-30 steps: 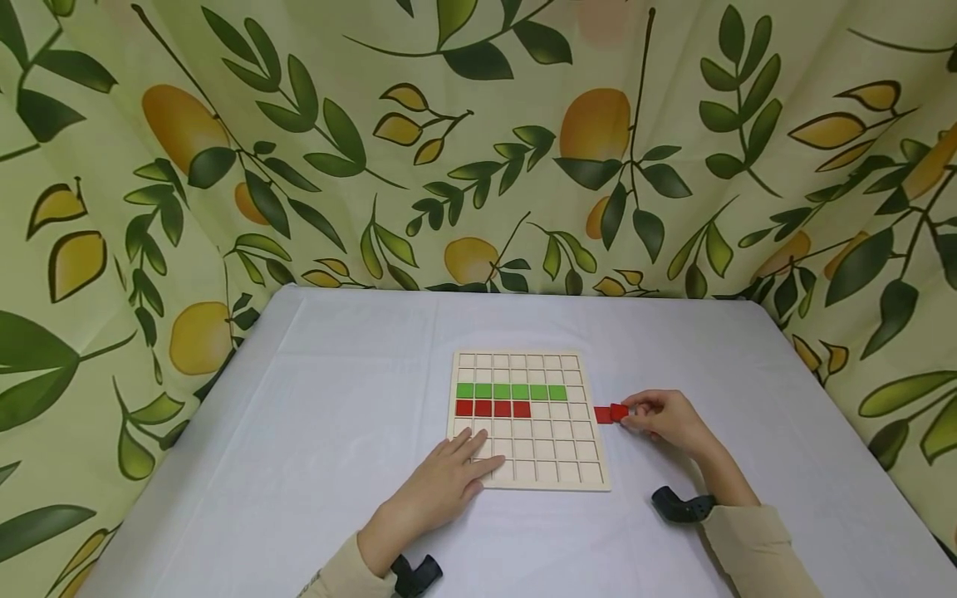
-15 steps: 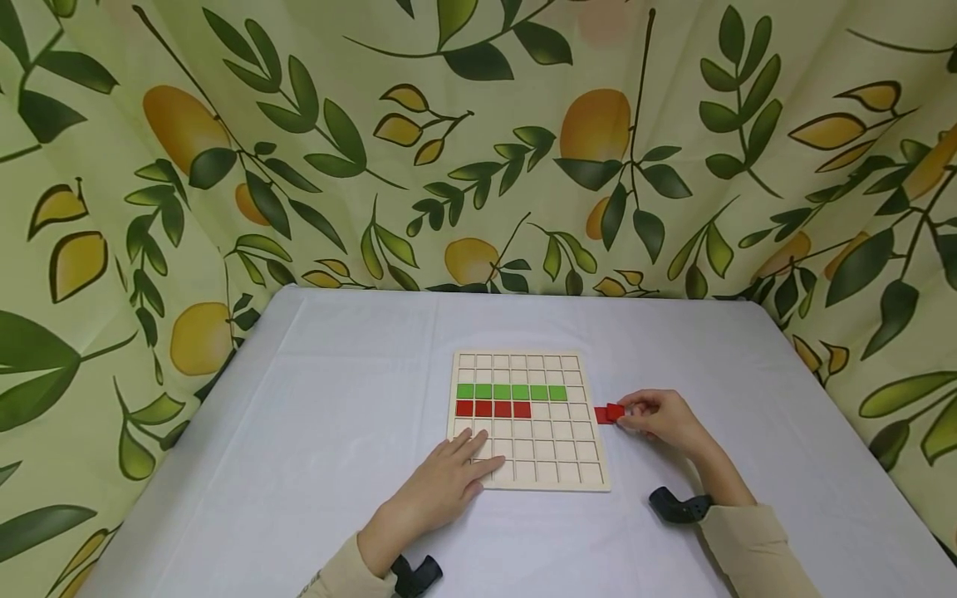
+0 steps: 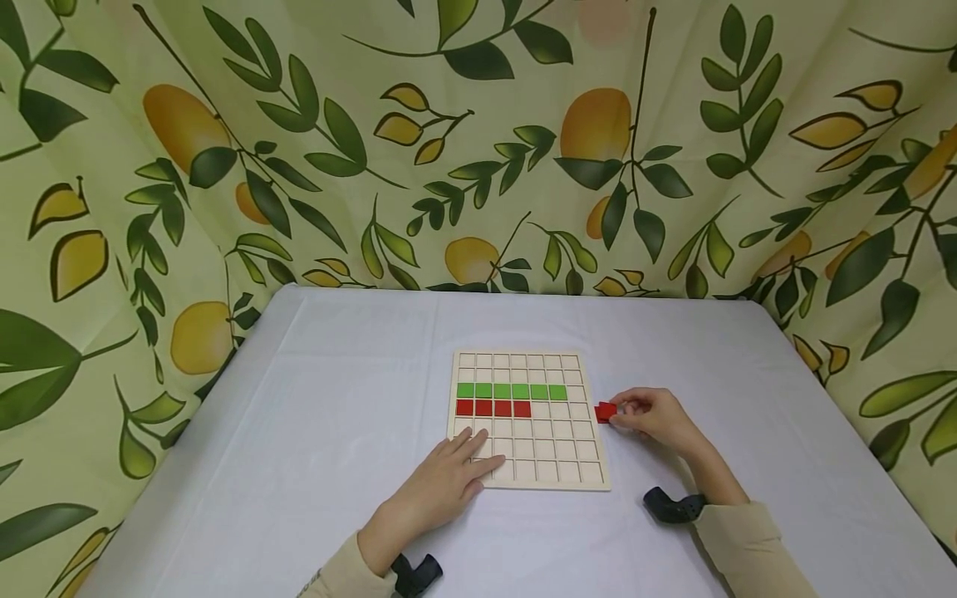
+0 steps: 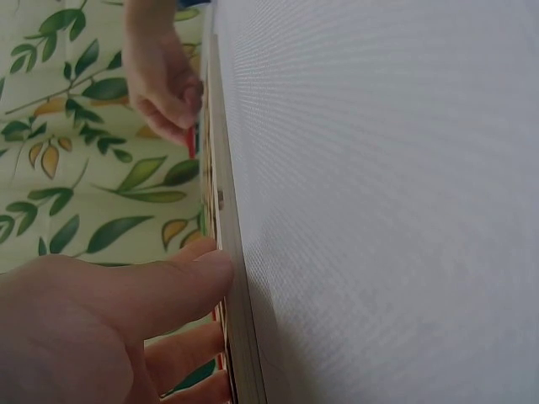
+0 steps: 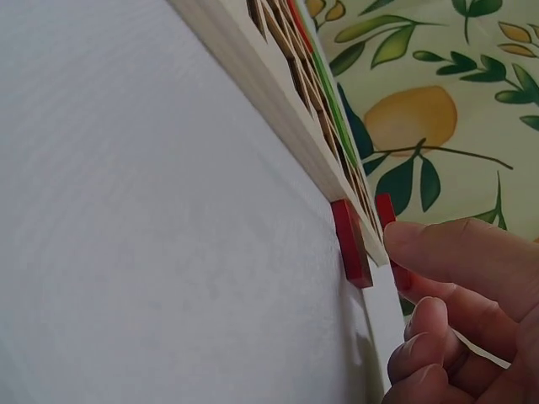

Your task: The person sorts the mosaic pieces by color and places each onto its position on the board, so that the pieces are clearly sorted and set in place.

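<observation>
A pale wooden grid board (image 3: 557, 453) lies on the white-covered table. My left hand (image 3: 439, 480) rests on its near left corner with fingers spread; in the left wrist view the thumb (image 4: 198, 282) lies along the board's edge. My right hand (image 3: 661, 421) pinches a small red square tile (image 5: 385, 210) between thumb and fingertips, just off the board's right side. A second red tile (image 5: 351, 244) lies on the table against that edge, partly covered by the held one in the head view. A green tile row (image 3: 512, 391) and a shorter red row (image 3: 493, 408) fill grid cells.
White cloth (image 3: 359, 374) covers the table on all sides of the board. A fruit-and-leaf patterned curtain (image 3: 508, 166) hangs behind and beside the table. Black devices (image 3: 673, 505) sit at both wrists.
My right hand has shifted slightly left with the red tile, bringing it over the tile beside the board. My left hand and the coloured rows stay as they were.
</observation>
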{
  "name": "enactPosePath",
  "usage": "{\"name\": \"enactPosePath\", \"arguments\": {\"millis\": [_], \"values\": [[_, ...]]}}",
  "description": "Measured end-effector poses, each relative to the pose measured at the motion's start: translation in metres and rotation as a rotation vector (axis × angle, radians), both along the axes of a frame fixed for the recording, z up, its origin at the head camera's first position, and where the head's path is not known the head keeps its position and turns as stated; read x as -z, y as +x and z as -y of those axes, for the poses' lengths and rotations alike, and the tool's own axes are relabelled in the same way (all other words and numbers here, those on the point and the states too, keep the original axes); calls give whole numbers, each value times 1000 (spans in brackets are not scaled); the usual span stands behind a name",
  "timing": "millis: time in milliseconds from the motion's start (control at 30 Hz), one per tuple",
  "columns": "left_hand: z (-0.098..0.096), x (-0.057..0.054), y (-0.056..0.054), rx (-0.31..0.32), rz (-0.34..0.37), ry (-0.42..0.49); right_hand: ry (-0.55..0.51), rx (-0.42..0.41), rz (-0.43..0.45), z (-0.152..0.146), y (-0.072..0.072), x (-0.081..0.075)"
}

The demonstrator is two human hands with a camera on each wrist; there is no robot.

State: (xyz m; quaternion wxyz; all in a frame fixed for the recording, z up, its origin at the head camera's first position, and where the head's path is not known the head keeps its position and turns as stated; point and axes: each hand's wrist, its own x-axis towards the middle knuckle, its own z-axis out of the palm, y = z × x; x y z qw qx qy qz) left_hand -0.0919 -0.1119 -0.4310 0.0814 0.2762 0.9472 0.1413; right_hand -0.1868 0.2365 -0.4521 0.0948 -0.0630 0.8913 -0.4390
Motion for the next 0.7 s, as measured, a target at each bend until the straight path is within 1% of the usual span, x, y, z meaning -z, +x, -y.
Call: {"name": "enactPosePath", "arguments": {"millis": [333, 700], "values": [[0, 0, -1, 3, -10, -3, -26, -20, -15, 10, 3, -6], [0, 1, -1, -1, 2, -5, -31, 2, -22, 18, 3, -7]]}}
